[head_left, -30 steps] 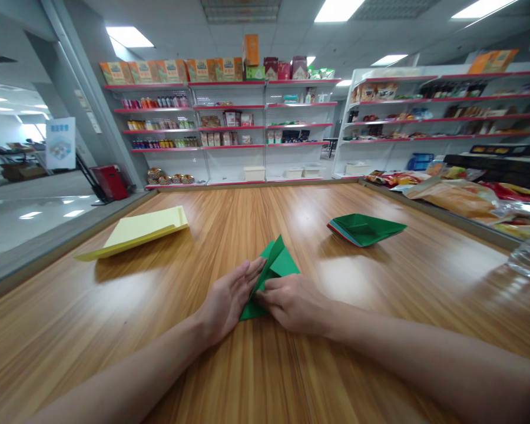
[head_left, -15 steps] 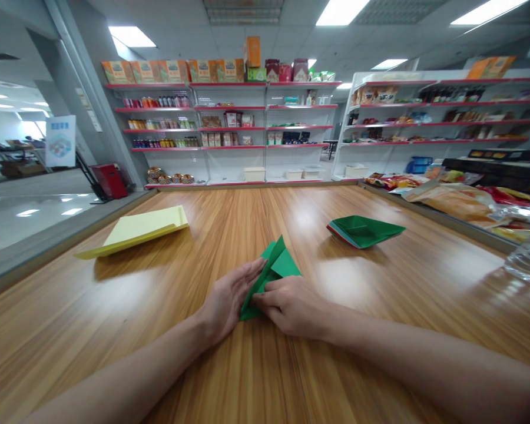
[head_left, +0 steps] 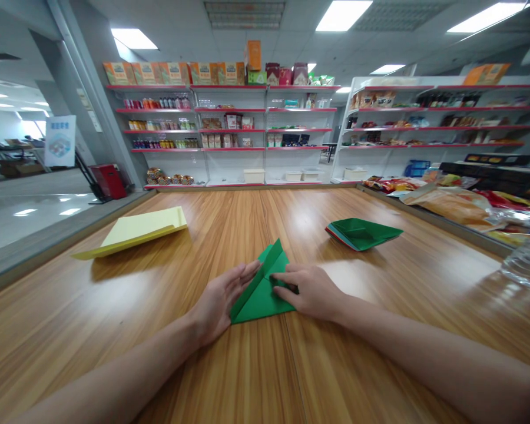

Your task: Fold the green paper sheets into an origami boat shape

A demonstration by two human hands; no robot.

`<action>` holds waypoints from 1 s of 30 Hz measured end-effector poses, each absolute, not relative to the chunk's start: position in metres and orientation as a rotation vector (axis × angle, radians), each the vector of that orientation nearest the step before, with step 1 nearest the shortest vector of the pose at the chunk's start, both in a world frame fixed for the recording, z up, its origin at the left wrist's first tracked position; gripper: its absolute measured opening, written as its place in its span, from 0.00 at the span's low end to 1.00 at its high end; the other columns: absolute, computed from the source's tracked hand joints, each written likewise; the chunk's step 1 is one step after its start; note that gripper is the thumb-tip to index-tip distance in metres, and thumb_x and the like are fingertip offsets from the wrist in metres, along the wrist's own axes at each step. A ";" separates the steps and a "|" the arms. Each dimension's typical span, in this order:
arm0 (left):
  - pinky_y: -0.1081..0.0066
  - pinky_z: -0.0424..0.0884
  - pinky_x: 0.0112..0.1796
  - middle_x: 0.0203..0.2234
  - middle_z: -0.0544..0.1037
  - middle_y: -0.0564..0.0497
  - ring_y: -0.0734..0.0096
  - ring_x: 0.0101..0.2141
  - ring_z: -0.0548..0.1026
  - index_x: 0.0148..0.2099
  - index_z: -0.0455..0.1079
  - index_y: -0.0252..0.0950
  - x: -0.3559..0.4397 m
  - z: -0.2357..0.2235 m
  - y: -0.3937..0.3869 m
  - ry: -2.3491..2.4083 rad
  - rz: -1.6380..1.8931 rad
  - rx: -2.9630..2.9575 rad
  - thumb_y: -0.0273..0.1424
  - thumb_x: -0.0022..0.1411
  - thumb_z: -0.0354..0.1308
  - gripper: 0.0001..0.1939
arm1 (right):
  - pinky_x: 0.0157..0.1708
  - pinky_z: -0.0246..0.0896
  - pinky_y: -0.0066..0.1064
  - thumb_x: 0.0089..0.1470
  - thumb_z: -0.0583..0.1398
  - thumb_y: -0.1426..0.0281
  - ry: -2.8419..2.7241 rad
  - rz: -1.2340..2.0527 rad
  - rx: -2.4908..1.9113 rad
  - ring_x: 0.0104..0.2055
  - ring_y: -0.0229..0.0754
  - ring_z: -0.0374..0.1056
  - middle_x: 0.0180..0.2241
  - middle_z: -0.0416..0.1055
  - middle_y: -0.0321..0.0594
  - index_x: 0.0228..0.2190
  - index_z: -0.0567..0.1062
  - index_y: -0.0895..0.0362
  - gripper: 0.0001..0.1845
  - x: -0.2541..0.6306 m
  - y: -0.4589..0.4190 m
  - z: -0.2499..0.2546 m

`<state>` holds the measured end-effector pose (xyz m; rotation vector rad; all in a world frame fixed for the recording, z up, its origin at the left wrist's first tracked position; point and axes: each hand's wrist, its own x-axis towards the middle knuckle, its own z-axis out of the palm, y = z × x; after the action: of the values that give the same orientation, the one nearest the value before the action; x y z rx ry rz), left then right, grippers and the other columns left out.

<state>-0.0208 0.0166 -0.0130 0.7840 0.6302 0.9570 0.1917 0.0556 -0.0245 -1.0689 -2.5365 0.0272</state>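
A green sheet of paper lies on the wooden bench, near the middle and between the two hands. It is partly folded, with one flap standing up along its left side and a pointed tip facing away from the person. The left hand rests on its side against that raised flap, fingers stretched out together; its grip is loose, clasping nothing. The right hand comes in from the other side, its fingertips touching the top of the sheet. There the thumb and forefinger are apart (a small gap shows between them), so this grip is not pinched on the paper.

Farther back on the left lies some yellow paper, its near edge turned up. On the right, well apart from it, sits a stack of folded paper, dark green on top with red and light blue edges beneath. A clear plastic object, cut off by the picture's edge, stands at the far right. Beyond the bench are shelves of packaged goods.
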 end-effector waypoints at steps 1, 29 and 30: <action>0.57 0.47 0.59 0.59 0.62 0.44 0.53 0.61 0.54 0.61 0.60 0.33 -0.021 -0.014 0.017 0.629 0.957 0.784 0.40 0.62 0.48 0.28 | 0.30 0.52 0.29 0.57 0.55 0.62 -2.568 0.026 -1.074 0.31 0.39 0.66 0.29 0.71 0.39 0.40 0.77 0.54 0.14 0.190 0.056 -0.024; 0.68 0.45 0.61 0.61 0.58 0.46 0.65 0.62 0.53 0.63 0.53 0.25 0.000 -0.010 0.010 0.758 1.078 0.717 0.38 0.67 0.39 0.28 | 0.24 0.49 0.30 0.61 0.49 0.69 -2.713 -0.190 -0.653 0.25 0.35 0.63 0.28 0.71 0.38 0.31 0.76 0.58 0.16 0.162 0.035 -0.033; 0.70 0.45 0.61 0.61 0.59 0.46 0.66 0.61 0.53 0.63 0.53 0.25 0.002 -0.009 0.009 0.772 1.080 0.724 0.38 0.67 0.39 0.28 | 0.24 0.50 0.30 0.61 0.49 0.70 -2.717 -0.216 -0.618 0.26 0.36 0.64 0.27 0.71 0.38 0.30 0.76 0.58 0.17 0.159 0.032 -0.032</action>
<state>0.0016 0.0094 -0.0091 0.7236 0.7718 1.0804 0.1590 0.0318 -0.0318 -0.6184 -2.7172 -0.2163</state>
